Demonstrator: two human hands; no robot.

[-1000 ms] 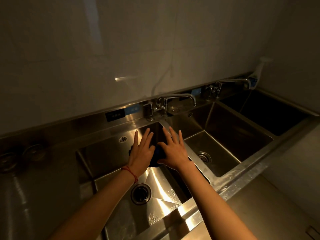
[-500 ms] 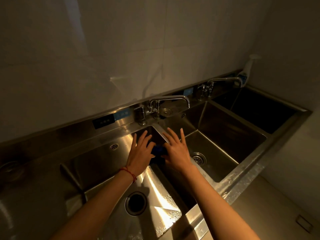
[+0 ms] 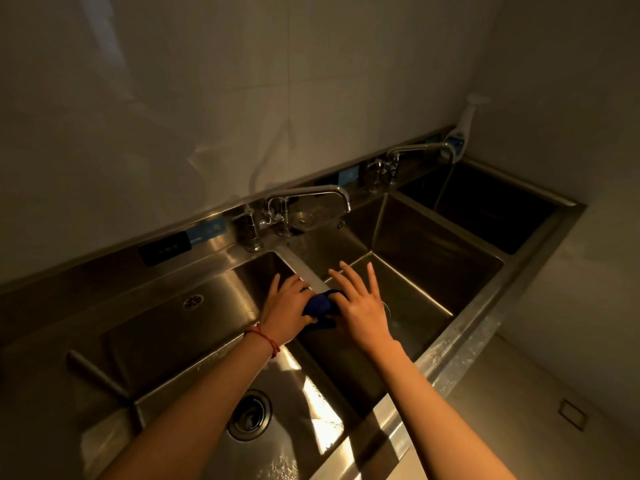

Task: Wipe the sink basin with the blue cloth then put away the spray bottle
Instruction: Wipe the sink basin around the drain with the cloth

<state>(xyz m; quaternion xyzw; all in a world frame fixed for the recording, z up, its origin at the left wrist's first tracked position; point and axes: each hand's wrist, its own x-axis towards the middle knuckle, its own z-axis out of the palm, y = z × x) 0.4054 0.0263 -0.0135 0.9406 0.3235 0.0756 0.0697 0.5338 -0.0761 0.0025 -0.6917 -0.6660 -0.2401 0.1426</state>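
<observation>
Blue cloth [image 3: 320,305] is now bunched into a small wad on the divider ridge [image 3: 304,271] between the left basin [image 3: 194,327] and the middle basin [image 3: 415,278]; a second ago it lay flatter, spread under both palms on the left basin's far corner. Left hand [image 3: 285,311] has gone from flat-fingered to curled, fingers wrapping the cloth's left edge, so it grips it. Right hand [image 3: 360,306] stays flat, fingers splayed straight, palm edge pressing the cloth's right side; not curled around it. Both hands have drifted right, up the basin wall onto the ridge. Reads as wiping stroke ending and cloth being gathered, likely to carry it over into the next basin or reposition for another pass. Left basin floor shows wet sheen near the drain [image 3: 250,415], so part of the wipe looks done; middle and far right basin [image 3: 485,206] untouched as far as I can tell. Near faucet [image 3: 308,199] sits just behind the hands. Spray bottle [image 3: 467,123] stands in the far right corner by the wall, well apart from both hands, not yet handled. Put-away step still pending.
</observation>
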